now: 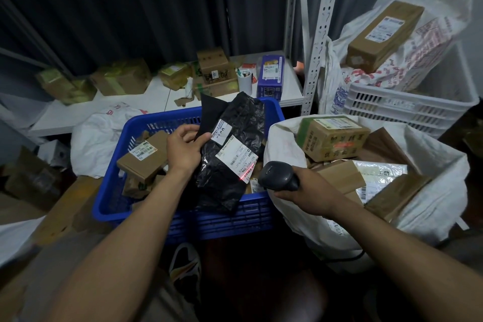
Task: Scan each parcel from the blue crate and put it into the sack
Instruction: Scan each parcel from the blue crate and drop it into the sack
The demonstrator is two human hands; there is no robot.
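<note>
Black parcel point(230, 149) pinched in left grip point(184, 148) over blue crate point(109, 206); right grip point(307, 191) clasps scanner point(278, 175).

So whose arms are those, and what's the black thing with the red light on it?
The arms belong to a person wearing a camera on their head, so you see what they see, looking down. Their left hand holds up a black plastic parcel over the blue crate, which has brown boxes in it. Their right hand grips a scanner. Its red line falls on the parcel's white label. On the right stands a white sack with cardboard parcels inside.
</note>
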